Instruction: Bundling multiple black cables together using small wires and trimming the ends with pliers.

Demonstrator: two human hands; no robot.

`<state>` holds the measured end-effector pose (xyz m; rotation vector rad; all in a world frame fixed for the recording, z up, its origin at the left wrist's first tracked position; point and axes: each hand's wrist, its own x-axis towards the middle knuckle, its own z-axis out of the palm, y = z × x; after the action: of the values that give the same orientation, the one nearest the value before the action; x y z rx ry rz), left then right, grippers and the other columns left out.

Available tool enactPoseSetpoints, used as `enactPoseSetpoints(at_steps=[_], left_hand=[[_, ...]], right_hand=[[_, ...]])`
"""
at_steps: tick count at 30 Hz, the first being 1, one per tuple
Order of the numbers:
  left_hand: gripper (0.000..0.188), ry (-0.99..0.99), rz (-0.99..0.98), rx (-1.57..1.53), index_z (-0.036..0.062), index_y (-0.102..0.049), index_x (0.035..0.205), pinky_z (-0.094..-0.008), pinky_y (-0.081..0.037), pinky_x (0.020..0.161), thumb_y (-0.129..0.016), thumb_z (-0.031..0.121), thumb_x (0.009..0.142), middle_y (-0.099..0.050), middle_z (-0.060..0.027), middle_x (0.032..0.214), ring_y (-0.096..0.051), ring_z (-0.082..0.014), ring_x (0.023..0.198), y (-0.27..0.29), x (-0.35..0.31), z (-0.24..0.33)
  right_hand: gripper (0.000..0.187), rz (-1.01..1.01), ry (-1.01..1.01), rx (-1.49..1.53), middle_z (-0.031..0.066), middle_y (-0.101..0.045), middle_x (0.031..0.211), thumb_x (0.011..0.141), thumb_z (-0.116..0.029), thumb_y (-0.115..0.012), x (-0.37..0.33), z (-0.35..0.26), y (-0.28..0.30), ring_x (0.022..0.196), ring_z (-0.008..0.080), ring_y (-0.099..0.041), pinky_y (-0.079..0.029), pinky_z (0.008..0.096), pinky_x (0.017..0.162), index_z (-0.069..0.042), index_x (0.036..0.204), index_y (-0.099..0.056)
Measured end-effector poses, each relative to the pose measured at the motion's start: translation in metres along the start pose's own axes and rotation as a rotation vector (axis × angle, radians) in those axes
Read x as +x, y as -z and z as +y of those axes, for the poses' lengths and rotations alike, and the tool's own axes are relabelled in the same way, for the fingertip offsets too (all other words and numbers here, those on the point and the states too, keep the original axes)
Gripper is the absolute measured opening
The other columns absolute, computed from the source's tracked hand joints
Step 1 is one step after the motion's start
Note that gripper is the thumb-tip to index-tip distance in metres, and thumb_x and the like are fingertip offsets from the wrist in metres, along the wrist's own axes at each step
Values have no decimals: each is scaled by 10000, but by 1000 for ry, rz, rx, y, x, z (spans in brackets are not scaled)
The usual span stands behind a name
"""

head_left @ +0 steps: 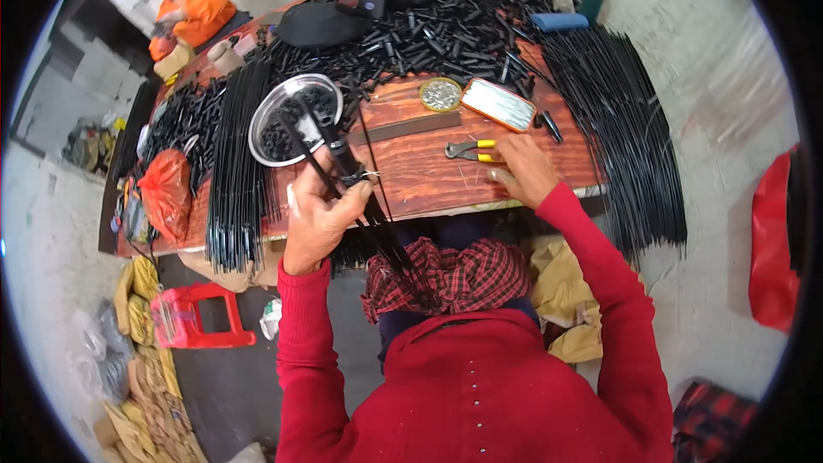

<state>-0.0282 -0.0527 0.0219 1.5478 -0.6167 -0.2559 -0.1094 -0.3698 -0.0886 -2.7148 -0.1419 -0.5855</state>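
My left hand (315, 210) is closed around a bundle of long, thin black rods (387, 244) that looks like an umbrella frame. Its lower end slants down to my lap, and a thicker black tube (341, 154) sticks up above my fingers. A thin, pale wire (369, 175) circles the bundle by my thumb. On the table, my right hand (525, 168) has its fingers curled at the yellow handles of end-cutting pliers (467, 151). The handle ends are partly hidden under the fingers. Fine wire pieces (467, 178) lie beside the pliers.
A metal bowl (259, 151) of small black parts stands beyond my left hand. Farther back are a round tin (441, 94), an orange-rimmed tray of pale wires (499, 105) and heaped black tubes (420, 43). Rod stacks (613, 111) flank me; a person in orange (206, 9) sits far left.
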Motion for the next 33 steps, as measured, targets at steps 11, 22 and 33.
enactPoseSetpoints(at_steps=[11, 22, 33], left_hand=[[261, -29, 16, -24, 9, -569, 1077, -197, -473, 632, -665, 51, 839, -615, -3, 886, -568, -48, 756, 7, -13, 8], [227, 44, -60, 1, 6, -585, 1061, -212, -476, 651, -650, 86, 859, -622, -14, 884, -568, -59, 758, 8, -13, 17], [201, -67, -33, 116, 6, -575, 1012, -234, -461, 634, -623, 138, 868, -610, -14, 817, -540, -64, 728, -2, -5, 12]], right_hand=[[314, 28, 124, -147, 77, -552, 981, 709, -232, -747, 6, 17, -11, 949, 297, -524, -450, 423, 772, -75, 923, -580], [270, -16, 249, -64, 86, -536, 763, 697, -226, -745, 13, 33, -8, 766, 298, -547, -448, 422, 650, -78, 791, -540], [380, -383, -709, 1533, 125, -636, 858, 862, -357, -648, 10, -24, 35, 694, 166, -642, -536, 271, 595, -8, 976, -551]])
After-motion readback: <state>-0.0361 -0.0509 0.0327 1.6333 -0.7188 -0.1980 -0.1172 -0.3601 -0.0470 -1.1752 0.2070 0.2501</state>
